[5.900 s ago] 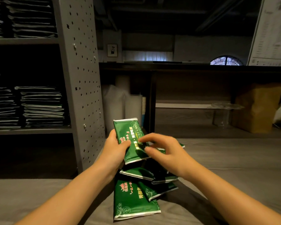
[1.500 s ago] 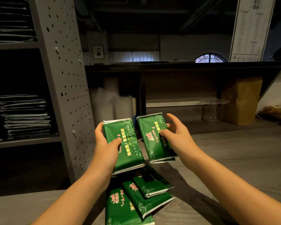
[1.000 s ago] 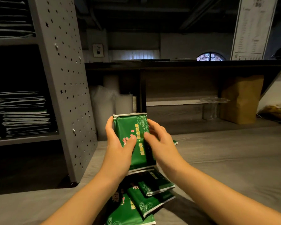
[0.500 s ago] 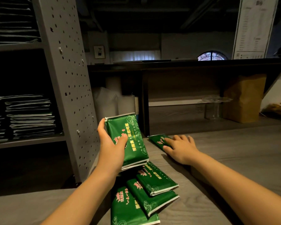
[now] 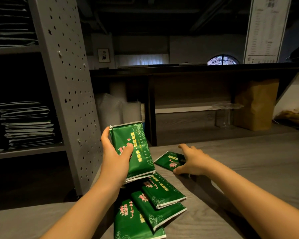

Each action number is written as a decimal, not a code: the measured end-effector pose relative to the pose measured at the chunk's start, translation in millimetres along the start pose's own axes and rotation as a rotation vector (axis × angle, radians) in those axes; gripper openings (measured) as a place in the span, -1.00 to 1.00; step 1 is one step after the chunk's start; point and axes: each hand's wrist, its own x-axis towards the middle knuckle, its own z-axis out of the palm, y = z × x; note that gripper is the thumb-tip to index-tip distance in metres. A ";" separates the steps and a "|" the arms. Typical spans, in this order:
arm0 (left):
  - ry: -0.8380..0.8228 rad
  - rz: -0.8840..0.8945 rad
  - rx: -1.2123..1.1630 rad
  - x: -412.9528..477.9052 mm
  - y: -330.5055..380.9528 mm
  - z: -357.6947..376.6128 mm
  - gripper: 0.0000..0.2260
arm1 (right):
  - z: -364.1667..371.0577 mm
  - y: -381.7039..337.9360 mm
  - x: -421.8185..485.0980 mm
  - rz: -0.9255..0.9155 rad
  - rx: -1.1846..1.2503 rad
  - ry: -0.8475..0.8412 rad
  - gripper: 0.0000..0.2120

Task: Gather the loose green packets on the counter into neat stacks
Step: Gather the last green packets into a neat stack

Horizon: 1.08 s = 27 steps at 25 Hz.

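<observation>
My left hand [image 5: 115, 161] has a firm hold on a small stack [image 5: 136, 149] of green packets: the thumb is curled across the printed face and the fingers wrap the left edge from behind. At least two silver bottom edges show beneath the palm. The stack is held up off the counter [image 5: 248, 161], near upright and leaning a little.

My right hand [image 5: 192, 163] is palm-down with its fingers spread and fairly straight. It rests on a single packet [image 5: 167, 161] that lies flat on the counter, just right of the held stack. The thumb sits at the packet's near edge and the fingertips reach past its far side.

Below the left-hand stack, nearer to me, three loose packets overlap in a fan. The top one [image 5: 162, 192] is almost touching the stack's lower edge, a second [image 5: 155, 209] lies under it, and a third [image 5: 131, 221] runs off the bottom of my view.

A grey pegboard [image 5: 67, 83] stands just left of the left hand. Beyond the right hand, well apart from it, is a brown bag [image 5: 255, 104].
</observation>
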 end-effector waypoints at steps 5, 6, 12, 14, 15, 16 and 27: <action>-0.015 -0.002 -0.010 -0.9 1.9 1.1 -0.43 | -13.2 -1.1 -9.4 -0.006 -0.041 0.025 -0.12; -0.016 -0.004 -0.012 -1.4 2.6 1.8 -0.43 | -15.0 -1.1 -9.9 -0.013 0.007 0.049 -0.21; -0.039 -0.051 -0.002 0.9 -0.2 1.4 -0.46 | -29.4 -8.1 -15.6 -0.254 0.813 0.417 -0.55; -0.047 -0.058 -0.005 0.1 0.3 1.9 -0.45 | -30.7 -23.0 -25.0 -0.326 1.273 0.322 -0.70; -0.050 -0.049 -0.013 -1.1 1.8 2.8 -0.45 | -27.1 -30.8 -28.3 -0.346 1.390 0.256 -0.74; -0.053 -0.037 -0.027 -2.3 4.1 4.1 -0.45 | -19.4 -39.1 -30.1 -0.361 1.411 0.209 -0.74; -0.070 0.059 -0.006 -4.5 3.7 9.6 -0.27 | 20.2 -75.0 -44.8 -0.580 0.986 0.086 -0.56</action>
